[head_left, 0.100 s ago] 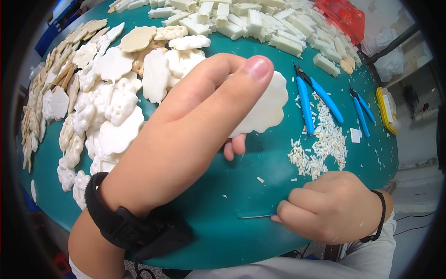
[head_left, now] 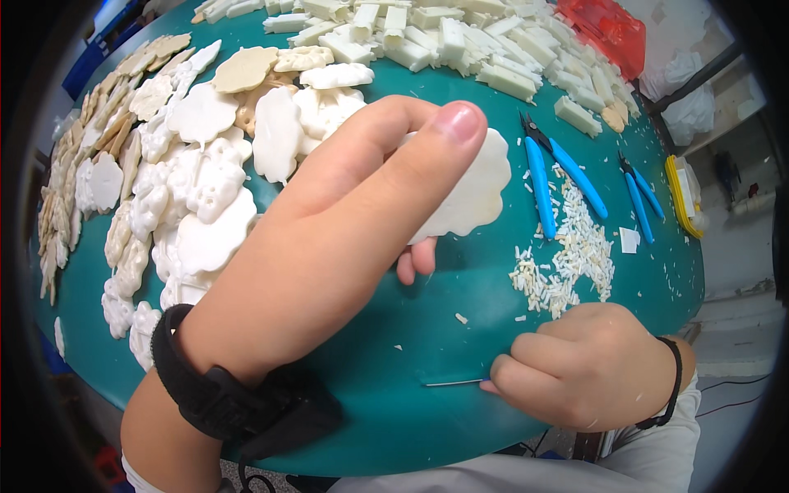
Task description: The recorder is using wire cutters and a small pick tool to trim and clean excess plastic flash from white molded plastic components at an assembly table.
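Scalloped piece (head_left: 472, 191) partly hidden by left hand (head_left: 349, 197).

scalloped piece (head_left: 477, 185): left part hidden behind left hand (head_left: 329, 222), underside out of sight
left hand: most fingers hidden, two tips peek out below scalloped piece
thin metal rod (head_left: 452, 383): one end lost inside right hand (head_left: 583, 370), free tip too small to tell
right hand: fingers curled under, tips mostly hidden
pale hollow blocks (head_left: 509, 49): heap cut off by top edge, lower ones buried
white flower-shaped pieces (head_left: 197, 177): overlapping, some behind left hand
tan pieces (head_left: 62, 189): squeezed at dark rim, cannot count
clippings (head_left: 579, 251): too small to tell singly
red plastic (head_left: 608, 37): cut off by top edge
yellow tray (head_left: 679, 197): contents unclear
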The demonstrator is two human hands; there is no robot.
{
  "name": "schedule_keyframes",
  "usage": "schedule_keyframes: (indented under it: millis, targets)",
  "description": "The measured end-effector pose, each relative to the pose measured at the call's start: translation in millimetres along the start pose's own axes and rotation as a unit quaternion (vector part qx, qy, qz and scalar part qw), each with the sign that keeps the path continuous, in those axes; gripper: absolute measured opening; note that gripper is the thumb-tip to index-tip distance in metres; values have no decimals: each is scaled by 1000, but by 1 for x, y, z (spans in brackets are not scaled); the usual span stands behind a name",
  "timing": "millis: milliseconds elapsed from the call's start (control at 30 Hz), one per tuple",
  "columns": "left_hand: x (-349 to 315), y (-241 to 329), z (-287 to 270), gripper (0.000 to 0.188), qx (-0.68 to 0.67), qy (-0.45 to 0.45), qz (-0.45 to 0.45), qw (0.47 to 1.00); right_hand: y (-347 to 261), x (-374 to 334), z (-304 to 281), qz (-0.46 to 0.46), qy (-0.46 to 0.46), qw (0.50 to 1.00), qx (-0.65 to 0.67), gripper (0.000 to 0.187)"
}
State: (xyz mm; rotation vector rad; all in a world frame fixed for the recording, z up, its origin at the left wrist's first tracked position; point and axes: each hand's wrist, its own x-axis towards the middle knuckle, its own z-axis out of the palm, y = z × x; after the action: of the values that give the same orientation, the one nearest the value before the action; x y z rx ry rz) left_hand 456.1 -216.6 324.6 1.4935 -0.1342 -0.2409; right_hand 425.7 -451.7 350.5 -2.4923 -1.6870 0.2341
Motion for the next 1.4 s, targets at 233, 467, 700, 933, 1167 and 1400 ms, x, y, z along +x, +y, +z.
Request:
schedule_keyframes:
  millis: [233, 467, 700, 933, 1167, 1400]
  targets:
    - [1, -1, 0, 53, 6, -2, -3, 1000, 0, 0, 0, 0, 1, 1000, 4, 15]
    - [0, 0, 0, 53, 5, 0, -1, 1000, -1, -1, -3, 3, -15, 1000, 19, 14]
    - [0, 0, 0, 53, 9, -2, -5, 1000, -2, -3, -5, -1, -31, 999, 28, 13]
    - [0, 0, -1, 53, 1, -2, -11, 1000, -1, -3, -2, -10, -4, 1000, 12, 13]
    - [1, 0, -1, 52, -13, -1, -4, 1000, -2, -3, -1, -21, 12, 1000, -5, 13]
    - [0, 0, -2, 52, -9, -3, -9, 1000, -2, -2, 0, -12, -1, 1000, 10, 13]
